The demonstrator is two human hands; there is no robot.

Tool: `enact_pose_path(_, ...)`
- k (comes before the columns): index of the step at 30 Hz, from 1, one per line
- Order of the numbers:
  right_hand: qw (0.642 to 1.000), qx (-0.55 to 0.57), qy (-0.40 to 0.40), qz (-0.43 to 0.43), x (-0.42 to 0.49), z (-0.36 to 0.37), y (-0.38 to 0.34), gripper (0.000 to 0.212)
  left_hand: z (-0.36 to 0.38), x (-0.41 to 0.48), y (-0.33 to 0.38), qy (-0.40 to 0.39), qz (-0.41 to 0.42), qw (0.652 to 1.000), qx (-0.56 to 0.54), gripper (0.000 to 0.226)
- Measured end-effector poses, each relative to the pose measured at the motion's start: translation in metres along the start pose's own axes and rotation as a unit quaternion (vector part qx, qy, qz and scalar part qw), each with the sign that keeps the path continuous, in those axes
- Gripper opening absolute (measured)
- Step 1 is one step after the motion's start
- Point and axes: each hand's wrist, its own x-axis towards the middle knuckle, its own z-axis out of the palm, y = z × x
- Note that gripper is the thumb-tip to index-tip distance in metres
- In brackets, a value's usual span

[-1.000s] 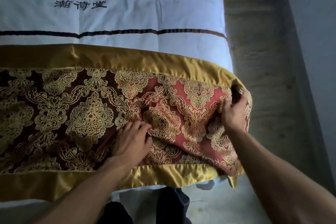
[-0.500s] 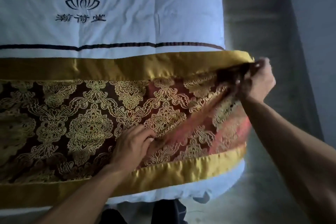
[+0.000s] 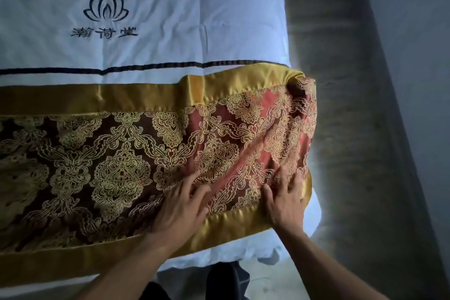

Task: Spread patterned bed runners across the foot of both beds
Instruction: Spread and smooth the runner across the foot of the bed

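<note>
Your left hand [image 3: 181, 204] and right hand [image 3: 285, 202] lie flat with fingers spread, pressing on the bed runner [image 3: 117, 153] near its right end and gripping nothing. The runner is dark red with gold scrollwork and gold satin borders. It crosses the foot of the white duvet [image 3: 170, 19] and is rumpled at its far right corner. Grey floor [image 3: 353, 129] lies to the right.

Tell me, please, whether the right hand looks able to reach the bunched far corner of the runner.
Probably yes. The right hand lies flat on the runner near its front edge, and only bare fabric lies between it and the bunched corner straight ahead.
</note>
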Motion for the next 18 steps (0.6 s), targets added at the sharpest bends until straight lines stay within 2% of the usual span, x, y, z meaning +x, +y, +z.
enact_pose_path(2, 0.991, 0.050, 0.074, 0.101, -0.013, 0.000, 0.008, 0.061, -0.001, -0.007, -0.004, 0.000, 0.019, 1.000, 0.024, 0.032)
enact_pose_path(3, 0.982, 0.074, 0.076, 0.157, -0.015, 0.002, 0.014, 0.059, -0.001, -0.010, -0.006, -0.007, 0.022, 0.999, 0.032, 0.029)
enact_pose_path(5, 0.969, 0.102, 0.012, 0.223, -0.013, 0.007, 0.026, 0.058, 0.000, -0.013, -0.008, -0.024, 0.029, 0.998, 0.043, 0.025)
enact_pose_path(7, 0.963, 0.128, -0.030, 0.237, -0.005, 0.010, 0.036, 0.059, 0.000, -0.015, -0.006, -0.053, 0.030, 0.997, 0.046, 0.027)
enact_pose_path(11, 0.961, 0.180, 0.060, 0.202, 0.009, 0.010, 0.039, 0.054, -0.004, -0.014, 0.008, -0.089, 0.004, 0.993, 0.078, 0.036)
enact_pose_path(14, 0.932, 0.287, 0.088, 0.202, 0.010, 0.002, 0.039, 0.049, -0.003, -0.014, 0.017, -0.090, -0.011, 0.992, 0.087, 0.040)
enact_pose_path(18, 0.922, 0.287, 0.021, 0.260, 0.008, 0.004, 0.049, 0.059, -0.003, -0.015, 0.023, -0.100, -0.030, 0.991, 0.084, 0.042)
